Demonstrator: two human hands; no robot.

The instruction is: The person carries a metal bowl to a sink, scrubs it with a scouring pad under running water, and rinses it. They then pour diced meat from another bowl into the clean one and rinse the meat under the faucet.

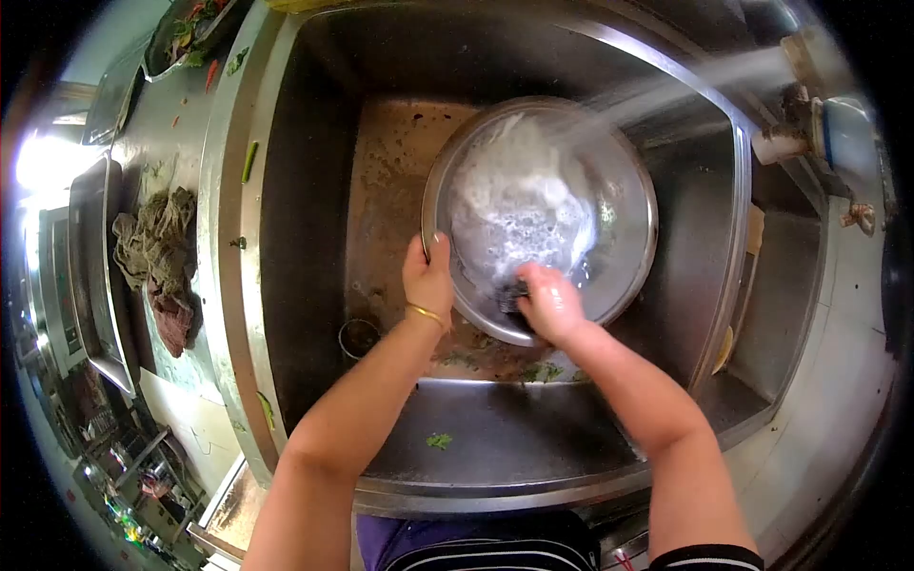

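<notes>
A round metal basin (624, 214) stands tilted in the deep steel sink (314, 219), with foamy water (519, 205) inside it. My left hand (427, 281) is closed on the basin's left rim, thumb over the edge. Inside the basin, near its front wall, my wet right hand (552, 303) has its fingers curled on a dark, rough scrubber (508, 297). Part of the scrubber is hidden by the fingers and foam. From the upper right, a strong jet of water (666, 90) sprays into the basin.
A pipe fitting (781, 145) and small tap (859, 217) are at the right. Crumpled cloths (157, 252) lie on the left counter beside a metal tray (100, 276). Green scraps (439, 441) dot the sink's front ledge. A drain hole (359, 337) shows at the sink floor's left.
</notes>
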